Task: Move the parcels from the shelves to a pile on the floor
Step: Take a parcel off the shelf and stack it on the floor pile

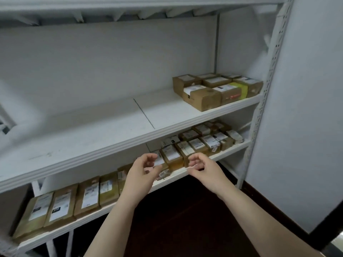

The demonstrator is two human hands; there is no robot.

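Several brown cardboard parcels with white labels (pixel 217 91) sit at the right end of the upper shelf (pixel 115 134). A long row of brown parcels (pixel 196 145) fills the lower shelf (pixel 230 151), with flatter ones (pixel 61 206) at its left. My left hand (pixel 143 171) and my right hand (pixel 202 169) hover side by side in front of the lower shelf's middle, fingers loosely curled, holding nothing. A small parcel (pixel 172 156) stands between them, just behind the fingertips.
A white perforated upright (pixel 267 86) frames the rack on the right, beside a white wall (pixel 306 108). Dark reddish floor (pixel 181 219) lies below the rack. Another shelf (pixel 130 8) runs overhead.
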